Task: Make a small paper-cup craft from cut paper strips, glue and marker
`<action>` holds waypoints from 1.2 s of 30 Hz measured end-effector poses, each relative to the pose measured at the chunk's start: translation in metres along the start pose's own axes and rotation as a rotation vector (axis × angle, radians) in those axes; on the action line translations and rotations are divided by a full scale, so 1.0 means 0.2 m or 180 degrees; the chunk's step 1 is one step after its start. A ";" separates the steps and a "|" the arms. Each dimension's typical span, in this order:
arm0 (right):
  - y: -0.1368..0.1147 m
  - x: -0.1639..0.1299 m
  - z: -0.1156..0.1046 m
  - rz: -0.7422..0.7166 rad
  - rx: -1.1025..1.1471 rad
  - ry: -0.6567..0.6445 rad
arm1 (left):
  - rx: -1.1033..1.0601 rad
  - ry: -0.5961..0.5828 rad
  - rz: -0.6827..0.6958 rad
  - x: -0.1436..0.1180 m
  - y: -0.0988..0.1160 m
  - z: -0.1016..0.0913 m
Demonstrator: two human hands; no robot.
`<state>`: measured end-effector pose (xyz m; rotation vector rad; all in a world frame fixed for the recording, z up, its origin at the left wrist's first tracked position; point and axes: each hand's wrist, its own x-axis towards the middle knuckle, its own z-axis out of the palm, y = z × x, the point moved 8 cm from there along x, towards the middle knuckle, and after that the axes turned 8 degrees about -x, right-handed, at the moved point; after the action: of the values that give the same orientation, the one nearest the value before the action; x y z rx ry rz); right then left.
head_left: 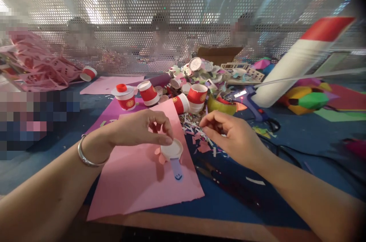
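One small white paper cup [172, 149] inverted on pink sheet [143, 173], pinned at rim by left hand [140, 127], thumb and fingertips closed on it. Already attached: small pink paper bits at cup's side, bluish strip with drawn smile [177, 169] poking out below. Right hand [231, 139] hovering just beside, fingers loosely pinched, apparently holding nothing. Judged partly decorated; more trimming likely left. Glue gun [251, 99] and red cups [197, 95] lying beyond, untouched.
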<state>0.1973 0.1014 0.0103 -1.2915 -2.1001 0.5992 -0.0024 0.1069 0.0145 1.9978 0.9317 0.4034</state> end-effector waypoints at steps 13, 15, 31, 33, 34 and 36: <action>-0.01 0.01 0.01 -0.0147 -0.0120 -0.0182 | 0.0557 -0.0255 0.0137 -0.04 0.07 0.10; -0.03 0.01 0.02 -0.0176 -0.0097 -0.0248 | 0.0606 -0.0193 0.0064 -0.05 0.07 0.11; -0.10 -0.05 0.11 -0.0410 -0.0254 -0.0937 | 0.0840 -0.0120 0.0329 -0.03 0.10 0.17; -0.09 -0.06 0.12 -0.0344 -0.0173 -0.1029 | 0.0888 -0.0125 0.0405 -0.02 0.11 0.18; -0.09 -0.06 0.12 -0.0332 -0.0135 -0.1057 | 0.0919 -0.0125 0.0442 -0.02 0.12 0.18; -0.10 -0.07 0.12 -0.0328 -0.0067 -0.1079 | 0.0964 -0.0078 0.0529 -0.02 0.15 0.17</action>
<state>0.1726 0.0794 0.0014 -1.1471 -2.4351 0.7983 0.0284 0.0734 0.0191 2.3613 0.8539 0.3437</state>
